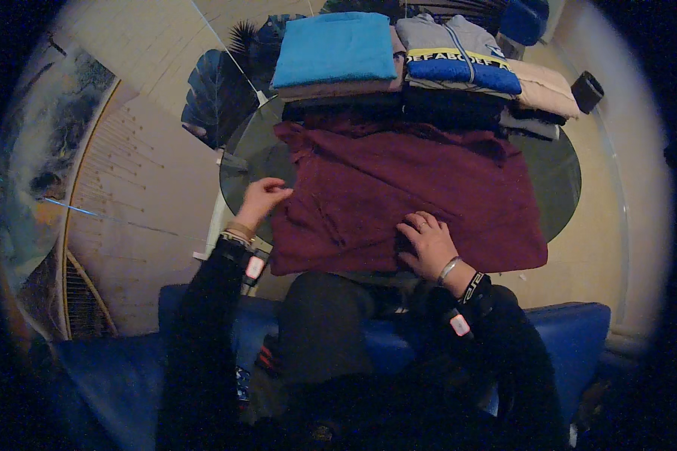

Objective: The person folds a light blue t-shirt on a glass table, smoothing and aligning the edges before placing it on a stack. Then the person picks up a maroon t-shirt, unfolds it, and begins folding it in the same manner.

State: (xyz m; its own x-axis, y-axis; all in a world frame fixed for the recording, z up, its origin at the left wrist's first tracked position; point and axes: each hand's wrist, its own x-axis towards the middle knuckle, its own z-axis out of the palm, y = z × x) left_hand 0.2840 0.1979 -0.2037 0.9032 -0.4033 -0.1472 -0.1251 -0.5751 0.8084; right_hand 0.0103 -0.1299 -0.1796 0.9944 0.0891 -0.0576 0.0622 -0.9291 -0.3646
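Observation:
A maroon garment (429,186) lies spread before me on a round glass table (558,175), with a few creases across it and a fold at its left side. My left hand (262,197) is at the garment's left edge, fingers bent and a small gap between thumb and forefinger. No cloth shows between them. Over the near part of the garment, right of its middle, my right hand (429,242) rests with thumb and fingers apart. The fingertips seem to touch the cloth.
Behind the garment stand folded clothes: a stack topped by a turquoise piece (338,48), another topped by a grey, yellow and blue zip top (457,53), and a beige folded piece (547,90). Dark leaves (211,93) rise behind the table. A blue seat (570,338) is beneath me.

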